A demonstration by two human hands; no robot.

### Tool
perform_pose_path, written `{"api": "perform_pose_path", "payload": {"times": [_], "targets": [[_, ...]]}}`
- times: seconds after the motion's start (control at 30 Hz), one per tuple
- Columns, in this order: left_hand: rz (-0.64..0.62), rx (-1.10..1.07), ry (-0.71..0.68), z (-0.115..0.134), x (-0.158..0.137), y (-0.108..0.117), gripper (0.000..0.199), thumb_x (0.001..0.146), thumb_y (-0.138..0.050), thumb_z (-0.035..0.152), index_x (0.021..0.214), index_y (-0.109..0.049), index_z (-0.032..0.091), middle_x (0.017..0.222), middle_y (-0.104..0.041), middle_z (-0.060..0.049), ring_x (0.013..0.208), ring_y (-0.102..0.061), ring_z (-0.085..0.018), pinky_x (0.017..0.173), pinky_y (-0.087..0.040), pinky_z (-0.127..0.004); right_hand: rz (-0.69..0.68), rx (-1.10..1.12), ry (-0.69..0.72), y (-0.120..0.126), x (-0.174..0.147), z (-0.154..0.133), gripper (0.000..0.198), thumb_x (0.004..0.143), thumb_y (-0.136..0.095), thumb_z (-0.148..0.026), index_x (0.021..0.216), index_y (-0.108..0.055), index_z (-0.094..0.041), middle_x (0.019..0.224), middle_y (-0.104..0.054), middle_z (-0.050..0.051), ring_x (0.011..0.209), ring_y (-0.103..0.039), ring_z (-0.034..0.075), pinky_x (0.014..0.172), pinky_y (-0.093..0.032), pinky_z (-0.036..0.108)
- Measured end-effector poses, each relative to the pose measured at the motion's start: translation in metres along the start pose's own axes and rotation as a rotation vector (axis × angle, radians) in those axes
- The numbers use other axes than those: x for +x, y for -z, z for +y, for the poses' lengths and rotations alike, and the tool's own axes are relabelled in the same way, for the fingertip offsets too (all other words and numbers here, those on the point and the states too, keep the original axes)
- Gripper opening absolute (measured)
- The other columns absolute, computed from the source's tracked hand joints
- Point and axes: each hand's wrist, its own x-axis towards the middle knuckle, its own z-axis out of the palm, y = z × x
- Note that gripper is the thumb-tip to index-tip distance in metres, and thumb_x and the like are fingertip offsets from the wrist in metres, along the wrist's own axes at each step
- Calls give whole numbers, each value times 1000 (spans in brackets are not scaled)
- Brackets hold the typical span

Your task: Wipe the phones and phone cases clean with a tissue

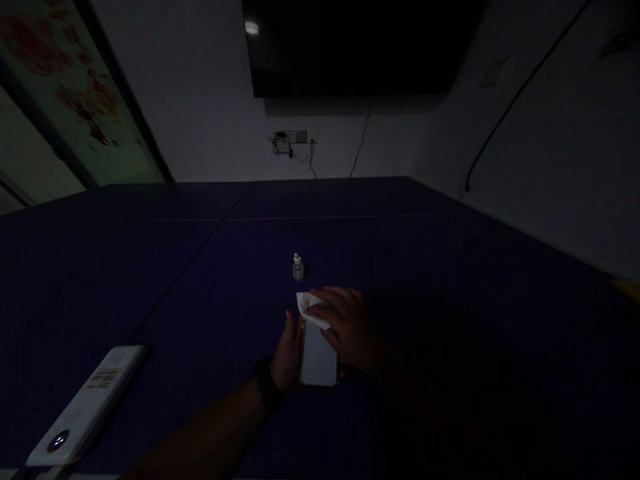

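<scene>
A smartphone point(319, 360) with a pale screen lies face up in my left hand point(289, 353), whose fingers wrap its left edge and underside. A dark band circles that wrist. My right hand point(347, 327) presses a folded white cloth point(309, 308) against the top end of the screen, fingers bent over it. Beyond the phone a small clear dropper bottle point(298, 269) with a white cap stands upright, apart from both hands.
The dark blue table point(240, 267) reaches to the wall. A white power bank point(90, 407) lies at the near left. A black television point(365, 47) hangs above wall sockets point(300, 137) with loose cables. The room is dim.
</scene>
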Motion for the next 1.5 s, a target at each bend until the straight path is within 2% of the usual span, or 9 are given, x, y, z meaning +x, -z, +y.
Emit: {"api": "perform_pose_path", "payload": {"times": [0.17,0.37,0.57,0.67,0.93,1.17,1.23,1.43,1.5], "targets": [[9,5,-42,0,0,-1,81,89,-38,79,142,-53,19,115,-72,-14,103,-71,-32,89,-54,-42,41,5,90,-3,0,-1,49,88,-56,-5,132,-62,-24,127,-68,8,117,-59,25,94,-44,41],[-54,-8,-5,4,-5,-4,79,92,-32,78,150,-45,26,117,-73,-12,103,-71,-30,91,-53,-43,43,-139,-98,-4,2,-6,54,85,-59,-8,138,-58,-16,126,-64,16,105,-58,30,89,-50,45],[-146,-73,20,4,-3,-5,79,93,-36,74,145,-52,16,113,-74,-17,101,-72,-32,89,-53,-42,13,-150,51,-5,2,-13,43,89,-61,-13,131,-59,-12,133,-62,17,113,-57,30,94,-52,45],[-124,-98,12,4,-3,-5,77,94,-35,72,147,-50,18,113,-74,-16,99,-73,-32,89,-54,-42,40,-132,73,-7,2,-11,39,90,-58,-8,128,-62,-14,130,-65,15,111,-59,28,94,-53,43],[-51,-95,-16,4,-3,-7,71,96,-36,68,150,-45,23,116,-73,-13,101,-72,-29,91,-53,-41,87,-146,-79,-14,0,-9,38,95,-51,-5,129,-64,-17,120,-67,13,97,-62,24,85,-55,38],[-1,-122,-61,2,2,-4,72,97,-38,66,148,-49,17,119,-72,-15,108,-70,-29,96,-51,-38,12,-81,39,-10,2,-14,43,86,-57,-3,126,-64,-16,124,-65,15,114,-59,28,98,-54,46],[-1,-124,-65,2,3,-3,72,96,-40,67,148,-50,17,120,-72,-14,109,-70,-29,96,-50,-38,11,-69,41,-10,1,-13,44,85,-58,-2,126,-64,-16,124,-65,15,114,-59,28,97,-55,46],[-45,-76,-49,1,1,-3,72,94,-42,69,144,-55,19,119,-72,-14,110,-70,-30,96,-50,-39,76,-102,-99,-16,-1,-9,49,87,-53,1,131,-62,-17,122,-65,15,105,-61,27,91,-57,45],[-57,-72,-53,0,2,-1,72,94,-45,69,142,-56,18,119,-72,-14,110,-69,-30,96,-50,-39,76,-97,-89,-16,-1,-9,48,88,-52,0,131,-62,-18,121,-65,14,103,-61,27,91,-57,45]]}}
